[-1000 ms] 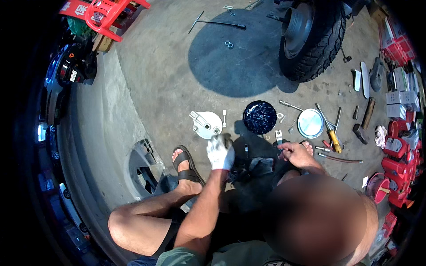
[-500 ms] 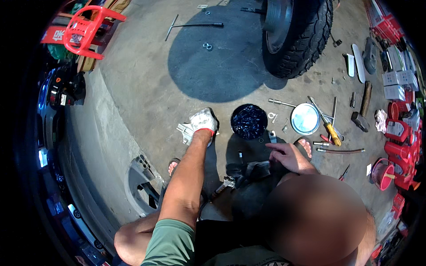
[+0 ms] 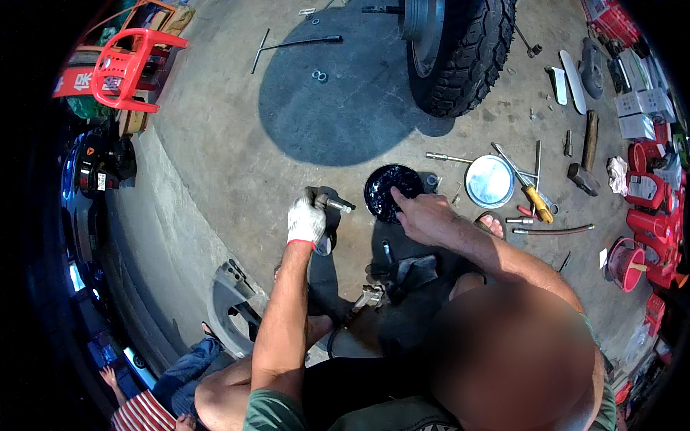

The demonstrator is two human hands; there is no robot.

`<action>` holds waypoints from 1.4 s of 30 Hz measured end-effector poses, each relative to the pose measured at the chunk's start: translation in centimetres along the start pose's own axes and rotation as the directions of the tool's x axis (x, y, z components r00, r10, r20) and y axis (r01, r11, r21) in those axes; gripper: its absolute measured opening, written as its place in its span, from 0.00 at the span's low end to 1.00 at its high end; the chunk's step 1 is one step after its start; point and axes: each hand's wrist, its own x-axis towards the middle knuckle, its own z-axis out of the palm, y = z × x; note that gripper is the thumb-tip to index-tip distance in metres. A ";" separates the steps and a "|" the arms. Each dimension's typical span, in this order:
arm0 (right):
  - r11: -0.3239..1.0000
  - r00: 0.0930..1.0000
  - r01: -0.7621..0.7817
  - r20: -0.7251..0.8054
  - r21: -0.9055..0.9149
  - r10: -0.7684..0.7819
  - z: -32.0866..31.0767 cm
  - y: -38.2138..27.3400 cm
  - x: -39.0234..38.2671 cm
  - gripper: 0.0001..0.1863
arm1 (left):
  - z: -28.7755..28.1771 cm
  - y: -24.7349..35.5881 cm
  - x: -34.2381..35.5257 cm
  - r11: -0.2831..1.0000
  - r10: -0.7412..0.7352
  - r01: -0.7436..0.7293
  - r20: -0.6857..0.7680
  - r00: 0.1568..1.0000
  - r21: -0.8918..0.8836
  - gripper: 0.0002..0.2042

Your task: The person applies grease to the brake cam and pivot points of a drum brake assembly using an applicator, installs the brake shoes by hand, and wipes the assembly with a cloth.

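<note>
My left hand [image 3: 307, 220], in a white work glove with a red cuff, grips a short metal shaft [image 3: 336, 204] with a dark end pointing right. It is held above the concrete floor, left of a round tub [image 3: 366, 197] of dark, glossy grease. My bare right hand [image 3: 428, 217] reaches over the tub's right side. Its index finger stretches out into the grease, and nothing shows held in it. The other fingers are partly hidden. A silver round lid [image 3: 490, 181] lies to the right of the tub.
A big knobbly tyre on a wheel [image 3: 460, 65] stands at the far side. Around the lid lie a yellow-handled screwdriver [image 3: 535, 201], a hammer [image 3: 586, 176] and a hose [image 3: 553, 230]. A T-handle wrench [image 3: 298, 44] lies far left. At lower left sits another person [image 3: 162, 402].
My left hand has lifted the metal shaft off the floor and turned it rightward. My right hand has moved left and forward, its index finger entering the grease. Another person has come into view.
</note>
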 end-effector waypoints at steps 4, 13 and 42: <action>0.994 0.996 -0.030 0.078 -0.106 0.038 0.1 -0.5 1.0 0.32 | -2.0 1.7 -2.5 0.957 -0.110 0.103 -0.011 0.994 -0.272 0.09; 0.986 0.981 -0.099 0.152 -0.138 0.120 0.3 -1.6 2.2 0.29 | -3.6 3.7 -5.3 0.693 -0.123 0.120 0.047 0.991 -0.711 0.06; 0.682 0.883 0.406 -0.453 0.608 -0.121 -0.9 -0.4 -1.1 0.16 | -3.0 12.1 -6.5 0.668 0.058 0.045 0.112 0.992 -0.743 0.11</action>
